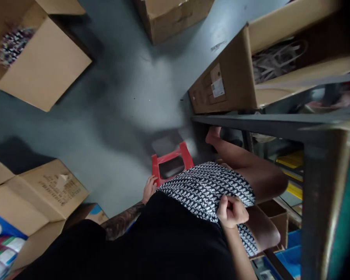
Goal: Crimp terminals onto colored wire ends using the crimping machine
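I look down along my own body in a black top and black-and-white patterned shorts. My left hand, on a tattooed forearm, grips the near edge of a red plastic stool standing on the grey floor under me. My right hand is closed in a fist at my thigh, pinching a fold of the shorts. My bare leg stretches toward the metal shelf.
A grey metal shelf rack on the right carries an open cardboard box of pale strips. Open cardboard boxes stand on the floor at upper left, top and lower left. Blue bins sit at lower right.
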Demonstrator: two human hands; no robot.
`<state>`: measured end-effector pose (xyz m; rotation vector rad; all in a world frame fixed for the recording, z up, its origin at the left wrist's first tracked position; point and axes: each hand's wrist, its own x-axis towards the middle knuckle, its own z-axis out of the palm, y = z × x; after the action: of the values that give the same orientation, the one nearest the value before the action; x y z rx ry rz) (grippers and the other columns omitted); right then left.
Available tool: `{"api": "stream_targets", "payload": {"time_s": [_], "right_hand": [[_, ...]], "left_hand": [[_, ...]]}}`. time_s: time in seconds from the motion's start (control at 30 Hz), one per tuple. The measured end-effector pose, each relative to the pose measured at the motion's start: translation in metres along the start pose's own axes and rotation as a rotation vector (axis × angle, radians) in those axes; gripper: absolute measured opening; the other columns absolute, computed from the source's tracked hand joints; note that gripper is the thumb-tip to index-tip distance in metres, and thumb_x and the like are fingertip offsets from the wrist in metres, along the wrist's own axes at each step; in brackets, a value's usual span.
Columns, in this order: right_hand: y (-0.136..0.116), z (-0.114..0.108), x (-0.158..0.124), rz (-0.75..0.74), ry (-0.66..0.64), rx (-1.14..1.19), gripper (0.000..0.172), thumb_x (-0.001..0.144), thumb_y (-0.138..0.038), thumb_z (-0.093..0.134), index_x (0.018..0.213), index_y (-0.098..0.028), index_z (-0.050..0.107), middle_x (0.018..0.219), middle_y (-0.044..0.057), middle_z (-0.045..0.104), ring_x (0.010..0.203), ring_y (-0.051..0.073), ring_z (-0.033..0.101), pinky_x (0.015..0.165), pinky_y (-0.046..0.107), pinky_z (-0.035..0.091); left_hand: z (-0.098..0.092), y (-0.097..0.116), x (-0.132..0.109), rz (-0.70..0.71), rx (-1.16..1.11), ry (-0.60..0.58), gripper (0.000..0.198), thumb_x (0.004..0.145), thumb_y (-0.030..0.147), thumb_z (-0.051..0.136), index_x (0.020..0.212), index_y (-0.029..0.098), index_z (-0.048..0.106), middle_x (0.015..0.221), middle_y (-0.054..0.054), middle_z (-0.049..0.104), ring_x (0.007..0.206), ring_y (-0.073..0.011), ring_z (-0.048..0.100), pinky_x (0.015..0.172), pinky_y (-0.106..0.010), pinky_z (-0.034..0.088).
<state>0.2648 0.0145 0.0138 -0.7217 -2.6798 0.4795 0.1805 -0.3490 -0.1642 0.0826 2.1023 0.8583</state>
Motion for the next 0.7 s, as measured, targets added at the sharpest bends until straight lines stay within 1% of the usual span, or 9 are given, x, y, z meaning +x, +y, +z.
{"api": "stream_targets", "payload": {"time_s": [0.13, 0.27, 0.37, 0.43, 0.5, 0.57, 0.63, 0.7], "right_hand": [[0.0, -0.001, 0.007, -0.023, -0.015, 0.017, 0.017, 0.096, -0.015, 0.071, 0.081, -0.021, 0.065, 0.055, -0.004, 0.053, 0.045, 0.013, 0.046, 0.048, 0.028, 0.035], [-0.007, 0.008, 0.014, -0.035, -0.032, 0.06, 0.014, 0.095, -0.013, 0.07, 0.084, -0.021, 0.066, 0.057, -0.005, 0.052, 0.048, 0.013, 0.046, 0.05, 0.028, 0.034], [-0.017, 0.02, 0.016, -0.035, -0.024, 0.082, 0.015, 0.096, -0.015, 0.068, 0.083, -0.021, 0.064, 0.06, -0.003, 0.056, 0.05, 0.013, 0.049, 0.052, 0.029, 0.035], [-0.025, 0.029, 0.017, -0.027, -0.018, 0.093, 0.019, 0.098, -0.018, 0.064, 0.08, -0.022, 0.063, 0.06, -0.002, 0.058, 0.051, 0.014, 0.051, 0.054, 0.029, 0.037], [-0.031, 0.039, 0.019, -0.015, -0.029, 0.102, 0.024, 0.101, -0.022, 0.061, 0.077, -0.022, 0.063, 0.058, -0.002, 0.057, 0.051, 0.014, 0.051, 0.055, 0.029, 0.039], [-0.034, 0.047, 0.022, 0.012, -0.043, 0.115, 0.028, 0.103, -0.026, 0.058, 0.076, -0.022, 0.065, 0.058, -0.001, 0.057, 0.053, 0.015, 0.053, 0.058, 0.029, 0.041], [-0.035, 0.052, 0.025, 0.042, -0.063, 0.144, 0.03, 0.104, -0.029, 0.056, 0.076, -0.022, 0.066, 0.06, 0.0, 0.06, 0.056, 0.015, 0.056, 0.061, 0.029, 0.043], [-0.035, 0.056, 0.027, 0.07, -0.084, 0.192, 0.031, 0.104, -0.03, 0.055, 0.077, -0.022, 0.067, 0.064, 0.002, 0.063, 0.061, 0.016, 0.059, 0.065, 0.029, 0.045]], "left_hand": [[-0.004, 0.003, -0.001, -0.066, 0.004, -0.014, 0.031, 0.109, 0.036, 0.068, 0.136, 0.021, 0.07, 0.151, -0.013, 0.065, 0.133, -0.0295, 0.067, 0.113, -0.052, 0.059], [-0.012, 0.011, 0.0, -0.092, 0.054, -0.019, 0.029, 0.108, 0.036, 0.069, 0.133, 0.02, 0.072, 0.145, -0.012, 0.068, 0.13, -0.0287, 0.069, 0.11, -0.05, 0.06], [-0.022, 0.025, 0.016, -0.042, 0.104, -0.008, 0.026, 0.108, 0.037, 0.069, 0.127, 0.019, 0.073, 0.134, -0.011, 0.072, 0.118, -0.0252, 0.072, 0.103, -0.046, 0.063], [-0.03, 0.045, 0.039, 0.029, 0.13, 0.019, 0.028, 0.108, 0.039, 0.07, 0.124, 0.017, 0.072, 0.125, -0.01, 0.074, 0.108, -0.0233, 0.074, 0.096, -0.043, 0.065], [-0.038, 0.08, 0.069, 0.144, 0.139, 0.062, 0.028, 0.108, 0.041, 0.07, 0.119, 0.015, 0.072, 0.116, -0.008, 0.074, 0.101, -0.0218, 0.073, 0.092, -0.042, 0.064], [-0.047, 0.13, 0.097, 0.305, 0.128, 0.111, 0.026, 0.11, 0.04, 0.064, 0.111, 0.015, 0.071, 0.106, -0.008, 0.074, 0.099, -0.0231, 0.072, 0.094, -0.045, 0.062], [-0.057, 0.195, 0.114, 0.505, 0.112, 0.138, 0.028, 0.112, 0.038, 0.054, 0.101, 0.02, 0.072, 0.102, -0.01, 0.075, 0.104, -0.0263, 0.071, 0.101, -0.047, 0.059], [-0.065, 0.269, 0.116, 0.712, 0.108, 0.135, 0.025, 0.108, 0.04, 0.059, 0.098, 0.022, 0.074, 0.107, -0.009, 0.077, 0.11, -0.0272, 0.07, 0.109, -0.048, 0.056]]}}
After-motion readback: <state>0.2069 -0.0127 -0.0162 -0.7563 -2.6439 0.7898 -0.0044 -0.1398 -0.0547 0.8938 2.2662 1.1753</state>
